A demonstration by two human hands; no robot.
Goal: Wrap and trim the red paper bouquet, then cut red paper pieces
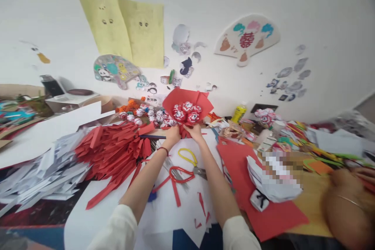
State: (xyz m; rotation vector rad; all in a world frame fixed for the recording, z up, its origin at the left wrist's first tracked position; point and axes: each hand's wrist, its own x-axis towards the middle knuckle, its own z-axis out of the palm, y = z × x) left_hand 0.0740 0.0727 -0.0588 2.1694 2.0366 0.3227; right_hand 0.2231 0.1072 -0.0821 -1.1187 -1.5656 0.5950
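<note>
A paper bouquet (188,103), several red-and-white rolled flowers in a flared red paper wrap, stands upright between my hands. At the left of its narrow base, my left hand (172,135) is closed on the wrap. My right hand (193,131) grips the same base from the right, its fingers partly hidden behind the paper. Between my forearms lie scissors (179,179) with one red and one yellow handle, blades partly under my right forearm. Thin wires (175,170) and red paper scraps (175,192) are strewn on the white sheet (166,213) below.
Red folded strips (114,152) and white paper strips (49,168) are heaped at left. Finished paper flowers (159,116) lie behind them. Red sheets (243,164), crumpled white paper (272,187) and a yellow bottle (239,113) are at right. Another person's blurred arm (345,207) is at far right.
</note>
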